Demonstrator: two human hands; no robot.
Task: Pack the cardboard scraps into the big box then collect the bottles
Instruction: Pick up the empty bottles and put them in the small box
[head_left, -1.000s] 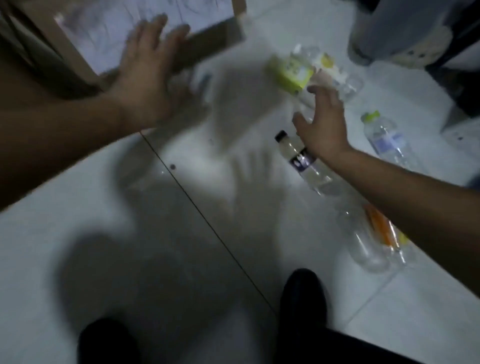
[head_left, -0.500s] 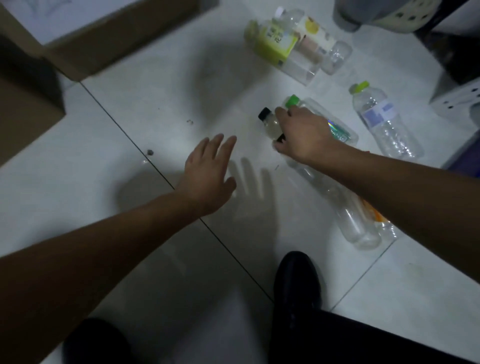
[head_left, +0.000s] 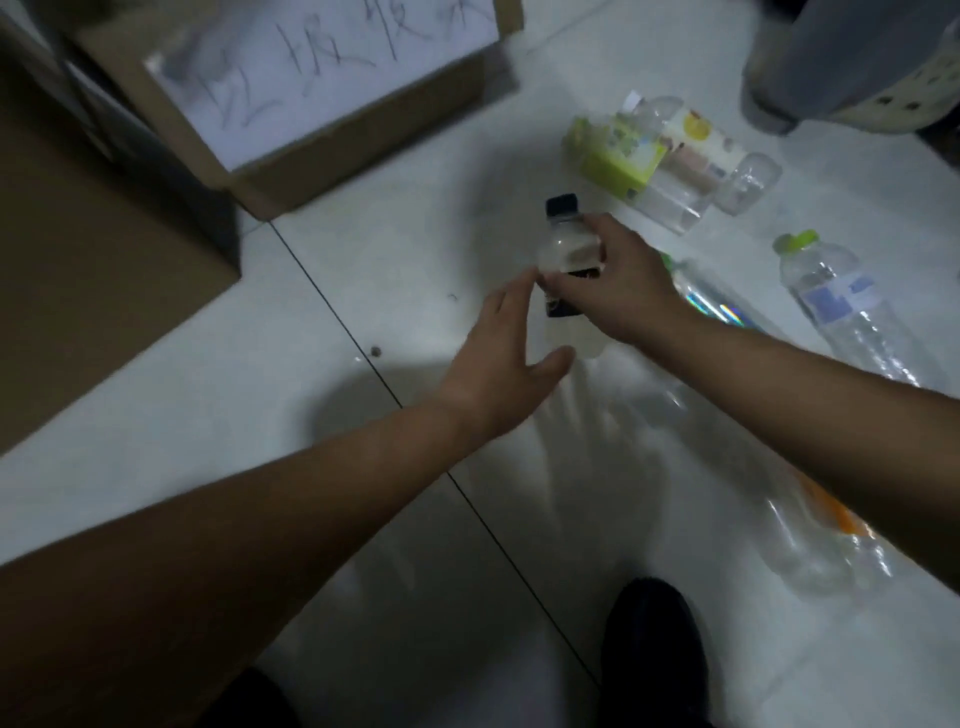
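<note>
My right hand (head_left: 618, 283) grips a clear bottle with a black cap (head_left: 563, 236), lifted off the white floor. My left hand (head_left: 506, 361) is open just below and left of it, fingertips close to the bottle's dark label. Other empty bottles lie on the floor: one with a green cap (head_left: 836, 301) at the right, one with a green label (head_left: 628, 161) and one with a yellow and pink label (head_left: 711, 150) at the back, a clear one partly under my right arm (head_left: 722, 306), and one with orange (head_left: 810, 545) at the lower right. The big cardboard box (head_left: 322, 98) with a white handwritten sheet stands at the top left.
A flat brown cardboard surface (head_left: 93, 291) fills the left edge. A grey stool or bin base (head_left: 841, 62) stands at the top right. My dark shoes (head_left: 654, 654) are at the bottom. A tile joint runs diagonally across the floor.
My right hand closed on the black-capped bottle and lifted it off the floor. My left hand left the box and came across toward the bottle.
</note>
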